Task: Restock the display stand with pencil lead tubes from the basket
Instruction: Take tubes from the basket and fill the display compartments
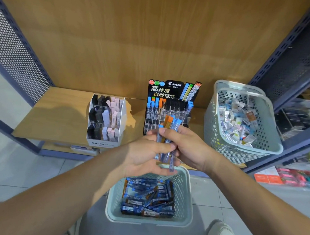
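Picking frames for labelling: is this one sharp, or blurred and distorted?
Head view: display stand lettering is sharp; tubes in the left hand and right hand smear slightly; goods at the right edge blur; side frames bow from the wide-angle lens.

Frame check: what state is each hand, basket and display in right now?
Left hand: grips the bundle of clear pencil lead tubes.
Right hand: grips the same bundle.
Black Pilot display stand: left and far-right slots filled, middle slots empty.
Pale green plastic basket on the floor: partly filled with loose tubes.
Grey perforated basket on the shelf: heaped with small boxes.
White Mono eraser display: stocked.
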